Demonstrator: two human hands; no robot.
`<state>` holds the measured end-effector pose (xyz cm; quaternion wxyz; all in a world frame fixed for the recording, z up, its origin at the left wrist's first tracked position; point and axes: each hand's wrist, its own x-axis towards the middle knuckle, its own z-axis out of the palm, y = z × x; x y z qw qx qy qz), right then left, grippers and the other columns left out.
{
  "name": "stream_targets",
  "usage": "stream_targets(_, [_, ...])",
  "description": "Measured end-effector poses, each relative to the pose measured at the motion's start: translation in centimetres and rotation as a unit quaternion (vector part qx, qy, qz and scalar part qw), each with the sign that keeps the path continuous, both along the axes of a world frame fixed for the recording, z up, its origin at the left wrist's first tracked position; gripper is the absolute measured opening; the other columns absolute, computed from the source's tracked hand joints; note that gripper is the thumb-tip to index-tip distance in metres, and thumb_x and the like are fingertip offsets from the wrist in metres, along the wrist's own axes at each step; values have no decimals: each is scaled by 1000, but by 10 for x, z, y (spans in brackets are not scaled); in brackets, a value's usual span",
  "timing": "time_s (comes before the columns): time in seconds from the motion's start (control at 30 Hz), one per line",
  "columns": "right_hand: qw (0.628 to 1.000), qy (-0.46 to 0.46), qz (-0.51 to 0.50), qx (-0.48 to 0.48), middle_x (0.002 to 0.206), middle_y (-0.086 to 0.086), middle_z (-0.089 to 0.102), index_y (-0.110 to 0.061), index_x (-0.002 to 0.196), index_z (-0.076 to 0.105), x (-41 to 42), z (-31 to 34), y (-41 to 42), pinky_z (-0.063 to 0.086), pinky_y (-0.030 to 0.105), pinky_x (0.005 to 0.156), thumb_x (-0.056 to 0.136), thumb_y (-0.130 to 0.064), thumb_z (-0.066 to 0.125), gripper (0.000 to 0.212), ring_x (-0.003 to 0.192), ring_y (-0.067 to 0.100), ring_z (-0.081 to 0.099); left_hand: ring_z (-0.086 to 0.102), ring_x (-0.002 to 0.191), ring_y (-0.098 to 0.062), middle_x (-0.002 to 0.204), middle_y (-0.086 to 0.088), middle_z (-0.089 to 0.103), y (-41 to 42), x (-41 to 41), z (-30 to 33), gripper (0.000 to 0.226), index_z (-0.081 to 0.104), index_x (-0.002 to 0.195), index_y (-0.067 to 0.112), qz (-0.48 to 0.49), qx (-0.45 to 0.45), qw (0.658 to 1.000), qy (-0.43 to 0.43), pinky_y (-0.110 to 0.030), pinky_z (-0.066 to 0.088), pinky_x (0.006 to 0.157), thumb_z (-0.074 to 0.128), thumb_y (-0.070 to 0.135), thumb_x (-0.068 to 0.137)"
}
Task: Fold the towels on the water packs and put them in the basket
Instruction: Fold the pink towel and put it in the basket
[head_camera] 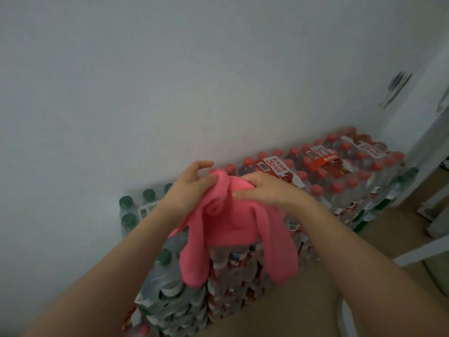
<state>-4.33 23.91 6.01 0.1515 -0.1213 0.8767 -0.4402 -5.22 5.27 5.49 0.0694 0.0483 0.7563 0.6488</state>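
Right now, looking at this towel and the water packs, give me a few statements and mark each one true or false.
1. Both hands hold the pink towel. True: left hand, right hand.
2. The towel lies flat and folded. False: it hangs bunched, ends drooping.
3. Red-capped bottle packs stand along the wall. True.
4. Every bottle cap is red. False: the green-capped bottles sit on the left.
5. The basket stands beside the packs. False: none is in view.

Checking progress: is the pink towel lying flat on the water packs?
No, both hands hold the pink towel bunched up above the water packs.
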Motion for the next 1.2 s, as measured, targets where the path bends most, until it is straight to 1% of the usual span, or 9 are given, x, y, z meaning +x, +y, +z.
stream_targets(0.1, [996, 37, 74, -25, 103, 10, 70, -10, 107, 66, -7, 6, 0, 47, 28, 80, 86, -16, 63, 22, 87, 6, 58, 59, 102, -8, 115, 5, 61, 9, -1, -7, 56, 50, 125, 30, -147, -124, 981, 4, -27, 47, 93, 65, 39, 72])
stream_targets(0.2, [990, 10, 130, -43, 106, -1, 67, -19, 110, 63, -14, 7, 13, 46, 21, 86, 88, -14, 60, 23, 94, 3, 58, 60, 97, -3, 106, 10, 64, 12, -4, -4, 45, 56, 116, 30, -205, -224, 952, 29, -22, 47, 86, 68, 36, 73])
stream_targets(0.33, [987, -43, 102, -114, 106, -6, 64, -22, 114, 54, -25, 5, 28, 47, 13, 84, 91, -8, 54, 27, 90, -8, 58, 48, 62, -4, 69, 6, 54, 23, -18, -5, 10, 52, 80, 17, -34, -270, 952, 140, -11, 36, 56, 61, 14, 82])
stream_targets(0.53, [994, -30, 2, -106, 85, -18, 64, -17, 101, 65, -43, 5, 65, 43, 6, 68, 96, -27, 46, 22, 73, -12, 57, 45, 64, -4, 72, 5, 52, 35, -40, 0, 5, 52, 85, 11, 191, -108, 968, 117, -14, 38, 59, 53, 7, 85])
stream_targets(0.67, [993, -2, -66, -96, 67, -12, 56, -22, 81, 63, -51, 2, 85, 36, 18, 56, 94, -22, 51, 18, 61, 3, 47, 47, 71, -11, 75, 6, 50, 32, -57, -1, 5, 48, 85, 15, 300, -48, 946, 109, -21, 39, 60, 49, 11, 86])
stream_targets(0.83, [977, 54, -87, -189, 52, -14, 50, -18, 77, 58, -59, 0, 80, 30, 12, 46, 93, -9, 51, 19, 42, -4, 39, 52, 89, -20, 92, -4, 57, 54, -61, -11, 19, 52, 102, 11, 173, -130, 971, 104, -24, 35, 72, 54, 10, 84])
stream_targets(0.93, [980, 65, -48, -181, 60, 1, 39, -30, 104, 58, -65, 1, 73, 26, 14, 42, 91, -13, 54, 21, 41, 1, 30, 52, 99, -12, 108, 2, 53, 67, -56, -7, 63, 36, 135, 19, 31, -179, 979, 97, -22, 39, 88, 61, 23, 77])
stream_targets(1.03, [988, 66, 42, -134, 54, -8, 33, -39, 131, 44, -64, 3, 67, 28, 15, 46, 90, -15, 57, 49, 45, 3, 29, 50, 67, -8, 83, -2, 58, 76, -50, 1, 85, 8, 147, 20, -115, -284, 948, 91, -18, 40, 64, 58, 16, 79])
stream_targets(1.2, [989, 85, 79, -92, 52, -9, 35, -40, 129, 46, -64, -3, 62, 29, 20, 51, 89, -16, 58, 48, 49, 6, 33, 54, 70, -13, 97, -14, 65, 67, -45, 3, 85, 4, 148, 21, -110, -304, 937, 133, -29, 43, 70, 52, 19, 79])
